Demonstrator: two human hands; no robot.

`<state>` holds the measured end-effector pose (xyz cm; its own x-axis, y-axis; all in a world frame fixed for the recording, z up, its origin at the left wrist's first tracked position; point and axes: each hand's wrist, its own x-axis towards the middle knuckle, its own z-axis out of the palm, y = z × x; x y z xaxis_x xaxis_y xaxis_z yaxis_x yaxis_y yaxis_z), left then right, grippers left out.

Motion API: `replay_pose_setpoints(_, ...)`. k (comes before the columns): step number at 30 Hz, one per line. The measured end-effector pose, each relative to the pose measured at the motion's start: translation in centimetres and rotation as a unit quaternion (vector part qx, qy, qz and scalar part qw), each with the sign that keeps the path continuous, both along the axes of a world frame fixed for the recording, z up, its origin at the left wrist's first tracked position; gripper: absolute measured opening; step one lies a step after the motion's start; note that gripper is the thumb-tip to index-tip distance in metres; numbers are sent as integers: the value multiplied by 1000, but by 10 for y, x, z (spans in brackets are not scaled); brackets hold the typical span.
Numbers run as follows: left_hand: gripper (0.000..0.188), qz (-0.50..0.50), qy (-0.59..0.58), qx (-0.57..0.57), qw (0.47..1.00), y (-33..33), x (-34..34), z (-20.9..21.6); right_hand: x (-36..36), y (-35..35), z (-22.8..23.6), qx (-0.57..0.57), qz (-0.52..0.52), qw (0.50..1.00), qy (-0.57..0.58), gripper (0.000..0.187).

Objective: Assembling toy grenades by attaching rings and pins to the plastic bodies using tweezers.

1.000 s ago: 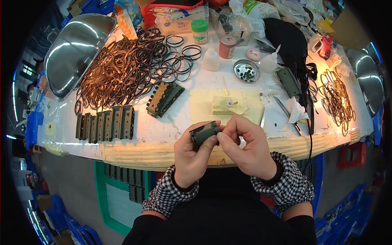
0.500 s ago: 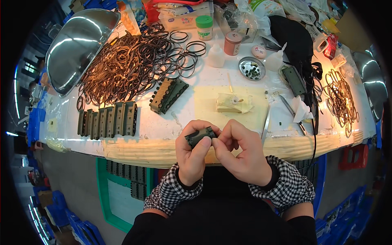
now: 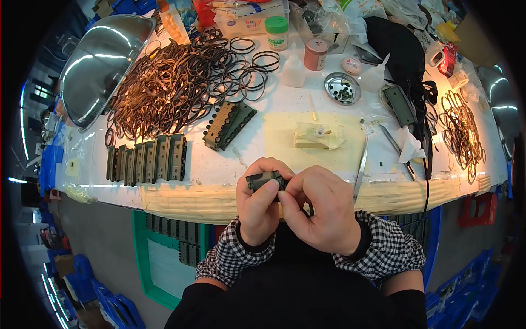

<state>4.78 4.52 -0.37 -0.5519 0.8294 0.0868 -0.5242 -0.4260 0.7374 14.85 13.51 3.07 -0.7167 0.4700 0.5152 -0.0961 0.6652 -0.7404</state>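
Observation:
My left hand (image 3: 257, 205) is wrapped round a dark green plastic model part (image 3: 258, 180), its thumb pressed on the part's near side. The part looks like a small model tank hull with round wheel shapes. Close against its right end, my right hand (image 3: 323, 205) is closed in a pinch. A thin dark band (image 3: 309, 210) shows as a curved strip beneath the right fingers, which hide the rest of it. Farther off lies a pale block wrapped in film (image 3: 318, 136). Similar green hulls (image 3: 147, 159) stand in a row at the left, with two more (image 3: 227, 126) nearby.
A large heap of dark bands (image 3: 164, 82) covers the far left, beside a shiny metal lamp shade (image 3: 104, 66). A metal dish (image 3: 342, 89) holds small green pieces. Tweezers (image 3: 360, 167) and a knife (image 3: 397, 151) lie right. Below the padded table edge (image 3: 181, 202) is a green tray (image 3: 143, 263).
The green hull has turned more level in my left hand. My right fingers have come closer over its end, and a dark curved strip now shows beneath them.

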Motion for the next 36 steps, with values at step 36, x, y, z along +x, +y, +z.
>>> replay_pose_setpoints(36, 25, 5, 43, 19, 999, 0, -2, 2, -1, -3, -3, 57, 7, 998, 15, 20)
